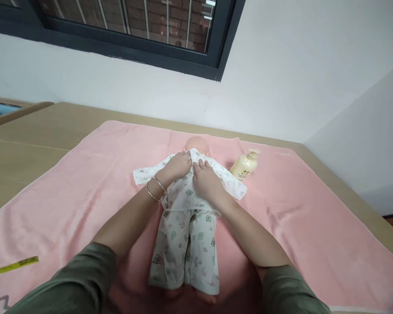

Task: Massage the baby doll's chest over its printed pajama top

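A baby doll (197,143) lies stretched out on a pink blanket (94,183), its head away from me and its feet toward me. It wears a white patterned shirt (183,196) with both sleeves spread sideways, and matching trousers (173,244). My left hand (179,165) rests on the upper shirt by the collar, fingers extended, a bracelet on the wrist. Beside it, my right hand (208,181) lies flat on the shirt front with its fingers apart. The doll's face is hidden from this angle, and its feet poke out below the trouser hems.
A cream pump bottle (245,165) leans on the blanket by the doll's sleeve at right. A yellow strip (13,266) lies at lower left. The wooden surface (68,120) meets a white wall under a dark-framed window (183,56).
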Motion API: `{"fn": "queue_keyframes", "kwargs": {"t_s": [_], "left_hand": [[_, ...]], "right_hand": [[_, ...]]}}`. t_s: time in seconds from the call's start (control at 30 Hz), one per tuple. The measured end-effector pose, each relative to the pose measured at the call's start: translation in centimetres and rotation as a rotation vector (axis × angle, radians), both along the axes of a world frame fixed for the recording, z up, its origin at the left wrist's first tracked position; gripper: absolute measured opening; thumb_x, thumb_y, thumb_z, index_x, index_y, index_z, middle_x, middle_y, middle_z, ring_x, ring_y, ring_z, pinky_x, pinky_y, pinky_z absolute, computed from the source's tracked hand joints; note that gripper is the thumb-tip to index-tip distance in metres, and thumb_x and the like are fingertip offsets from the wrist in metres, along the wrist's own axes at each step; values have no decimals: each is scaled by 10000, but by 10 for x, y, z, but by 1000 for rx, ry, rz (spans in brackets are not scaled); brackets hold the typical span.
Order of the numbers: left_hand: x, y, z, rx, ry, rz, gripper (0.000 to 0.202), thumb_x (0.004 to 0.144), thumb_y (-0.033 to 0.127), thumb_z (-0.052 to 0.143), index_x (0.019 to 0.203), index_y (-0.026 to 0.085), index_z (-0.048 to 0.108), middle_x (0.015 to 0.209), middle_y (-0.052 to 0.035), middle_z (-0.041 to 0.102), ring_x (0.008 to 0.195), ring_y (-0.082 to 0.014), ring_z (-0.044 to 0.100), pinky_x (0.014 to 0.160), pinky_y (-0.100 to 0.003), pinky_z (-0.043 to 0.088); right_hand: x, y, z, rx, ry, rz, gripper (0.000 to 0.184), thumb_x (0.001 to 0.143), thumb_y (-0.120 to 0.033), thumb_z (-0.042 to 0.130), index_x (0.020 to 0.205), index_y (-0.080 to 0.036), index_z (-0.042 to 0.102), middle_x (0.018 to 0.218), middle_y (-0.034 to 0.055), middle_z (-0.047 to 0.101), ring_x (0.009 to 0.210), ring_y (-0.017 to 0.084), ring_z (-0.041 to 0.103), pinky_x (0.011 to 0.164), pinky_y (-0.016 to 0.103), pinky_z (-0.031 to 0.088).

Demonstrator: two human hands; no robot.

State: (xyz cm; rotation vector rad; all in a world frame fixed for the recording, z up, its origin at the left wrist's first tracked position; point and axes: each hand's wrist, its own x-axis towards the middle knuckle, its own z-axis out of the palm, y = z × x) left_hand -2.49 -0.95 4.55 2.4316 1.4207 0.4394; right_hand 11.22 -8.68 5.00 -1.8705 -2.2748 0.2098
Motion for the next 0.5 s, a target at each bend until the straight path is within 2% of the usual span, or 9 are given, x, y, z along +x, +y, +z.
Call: {"fn": "queue_keyframes", "kwargs": {"t_s": [0.13, 0.2, 0.27, 0.4, 0.5], "left_hand": [[11, -18, -4, 94, 170, -8, 458, 1003, 209, 345, 1394, 49, 519, 1365, -257, 622, 1258, -341, 595, 1089, -459, 432], [14, -26, -5, 136, 231, -57, 482, 973, 161, 383, 1426, 40, 496, 1417, -266, 587, 1329, -357, 544, 1138, -475, 378], [15, -28, -6, 148, 241, -98, 510, 938, 110, 401, 1433, 44, 499, 1431, -258, 584, 1369, -359, 513, 1161, -474, 349], [12, -13, -7, 74, 106, -40, 459, 985, 176, 371, 1408, 121, 539, 1440, -203, 597, 1354, -327, 534, 1128, -450, 395], [13, 0, -11, 7, 53, 101, 412, 1016, 235, 334, 1337, 164, 583, 1420, -175, 615, 1327, -329, 550, 1099, -487, 425]], "right_hand": [[27, 27, -4, 34, 142, 38, 485, 1043, -237, 312, 1439, -130, 571, 1566, 153, 515, 1494, 289, 420, 1219, 462, 354], [40, 40, -8, 48, 168, 22, 472, 1053, -260, 296, 1395, -150, 603, 1533, 140, 555, 1484, 284, 429, 1222, 489, 341], [44, 45, -12, 47, 162, -39, 486, 1060, -292, 290, 1442, -156, 558, 1585, 139, 495, 1516, 314, 373, 1232, 559, 300], [27, 28, -9, -3, 107, -101, 554, 1061, -327, 298, 1578, -148, 389, 1684, 155, 317, 1567, 382, 249, 1225, 657, 249], [9, 8, -2, -18, 43, -34, 573, 1020, -228, 349, 1574, -89, 396, 1667, 192, 339, 1556, 390, 280, 1239, 590, 274]]}}
